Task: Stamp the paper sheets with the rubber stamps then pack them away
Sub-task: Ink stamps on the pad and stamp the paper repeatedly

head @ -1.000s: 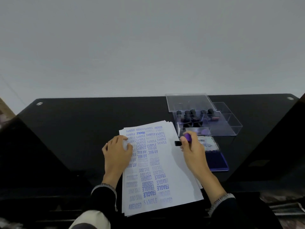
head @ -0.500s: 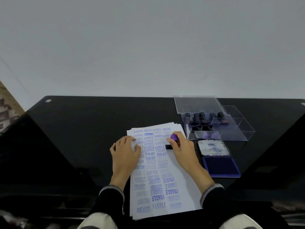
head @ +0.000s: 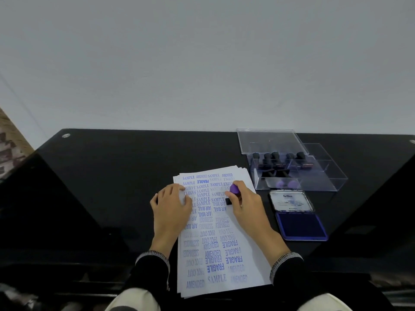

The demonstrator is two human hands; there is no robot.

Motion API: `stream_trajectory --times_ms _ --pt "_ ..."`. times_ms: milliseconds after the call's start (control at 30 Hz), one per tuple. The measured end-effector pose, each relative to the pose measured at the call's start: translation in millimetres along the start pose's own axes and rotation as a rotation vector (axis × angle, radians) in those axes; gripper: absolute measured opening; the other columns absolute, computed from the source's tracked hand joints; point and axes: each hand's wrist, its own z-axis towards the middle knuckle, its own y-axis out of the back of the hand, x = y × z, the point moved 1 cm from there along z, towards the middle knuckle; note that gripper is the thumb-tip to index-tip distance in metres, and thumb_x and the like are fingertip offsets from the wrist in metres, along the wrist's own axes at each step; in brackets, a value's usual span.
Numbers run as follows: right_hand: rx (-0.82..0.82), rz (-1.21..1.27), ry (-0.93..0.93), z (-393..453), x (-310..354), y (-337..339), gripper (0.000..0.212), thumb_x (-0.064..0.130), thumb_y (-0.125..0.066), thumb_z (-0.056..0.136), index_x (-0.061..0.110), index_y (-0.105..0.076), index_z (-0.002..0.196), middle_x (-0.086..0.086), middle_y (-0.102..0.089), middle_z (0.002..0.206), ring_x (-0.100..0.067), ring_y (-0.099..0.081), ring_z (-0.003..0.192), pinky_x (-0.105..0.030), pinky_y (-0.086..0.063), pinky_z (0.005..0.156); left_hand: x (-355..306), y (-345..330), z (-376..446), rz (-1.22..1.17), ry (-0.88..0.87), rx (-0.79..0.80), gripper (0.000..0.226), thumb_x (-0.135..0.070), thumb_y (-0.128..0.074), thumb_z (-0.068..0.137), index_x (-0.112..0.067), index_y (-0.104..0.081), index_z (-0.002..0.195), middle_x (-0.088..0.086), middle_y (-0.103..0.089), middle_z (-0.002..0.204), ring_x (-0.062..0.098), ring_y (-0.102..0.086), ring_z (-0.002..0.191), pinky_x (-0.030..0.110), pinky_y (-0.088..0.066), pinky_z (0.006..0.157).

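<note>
The top sheet of the paper stack (head: 226,254) is crowded with blue impressions, SAMPLE, AMENDED, FRAGILE, AIR MAIL, EXPRESS, FAX OUT, running nearly from the far edge to the near one, so on this page the stamping looks close to finished, with only the strip along the right side left bare. The right hand (head: 246,204) grips a stamp (head: 233,191) by its purple knob, fingers curled round it, its dark base down on or just above the paper in the upper right area; whether it is pressing at this instant is hard to tell. The left hand (head: 171,207) lies flat with relaxed fingers on the left side of the stack, pinning it to the black table (head: 112,187). The sheets underneath peek out at the far edge, and whether they are stamped cannot be seen. To the right, the ink pad (head: 301,225) sits with its lid folded back, just beside the paper. Beyond it the clear plastic case (head: 314,178) stands with its lid (head: 267,140) off and propped behind, several black-handled stamps already upright inside. I'd judge stamping is well along, and packing away remains: this stamp back in the case, the pad closed, the lid on.
</note>
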Motion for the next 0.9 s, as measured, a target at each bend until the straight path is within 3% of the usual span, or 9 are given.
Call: stream_trajectory --times_ms 100,267,367,567,900 --pt "-0.023 0.008 0.006 -2.7 -0.5 -1.6 0.020 0.026 -0.055 0.094 0.014 -0.053 0.109 -0.001 -0.056 0.082 -0.018 -0.055 0.072 -0.026 -0.047 0.063 0.1 -0.1 -0.2 0.005 -0.004 -0.003 0.019 -0.036 -0.051 0.092 -0.031 -0.052 0.110 -0.014 -0.051 0.120 0.008 -0.044 0.119 0.038 -0.024 0.111" --pt "-0.066 0.023 0.011 -7.3 -0.4 -3.3 0.023 0.025 -0.057 0.093 0.011 -0.054 0.112 0.001 -0.054 0.082 -0.014 -0.052 0.068 -0.009 -0.037 0.058 -0.5 0.0 -0.4 0.011 -0.004 -0.005 0.020 -0.035 -0.051 0.093 -0.030 -0.053 0.112 -0.013 -0.051 0.121 0.009 -0.045 0.119 0.038 -0.024 0.111" --pt "-0.048 0.033 -0.002 -4.5 1.9 -2.9 0.021 0.024 -0.056 0.094 0.011 -0.054 0.110 0.001 -0.055 0.083 -0.015 -0.053 0.071 -0.011 -0.038 0.059 -0.5 0.0 -0.3 0.007 0.000 -0.003 0.020 -0.035 -0.052 0.093 -0.030 -0.053 0.112 -0.013 -0.052 0.122 0.009 -0.045 0.119 0.038 -0.024 0.111" --pt "0.036 0.014 -0.010 7.3 3.8 1.6 0.010 0.025 -0.055 0.094 0.018 -0.048 0.096 0.005 -0.052 0.070 -0.006 -0.049 0.059 -0.011 -0.040 0.054 -0.1 0.3 -0.3 0.000 -0.003 -0.003 0.019 -0.035 -0.051 0.092 -0.030 -0.053 0.111 -0.013 -0.051 0.120 0.009 -0.045 0.118 0.038 -0.024 0.111" --pt "0.005 0.014 -0.025 4.0 5.6 0.4 0.015 0.025 -0.055 0.094 0.013 -0.052 0.102 0.002 -0.054 0.076 -0.005 -0.050 0.063 -0.010 -0.040 0.054 -0.7 0.7 -0.5 0.002 -0.007 -0.008 0.020 -0.035 -0.052 0.092 -0.030 -0.053 0.111 -0.014 -0.052 0.120 0.008 -0.045 0.118 0.037 -0.023 0.111"
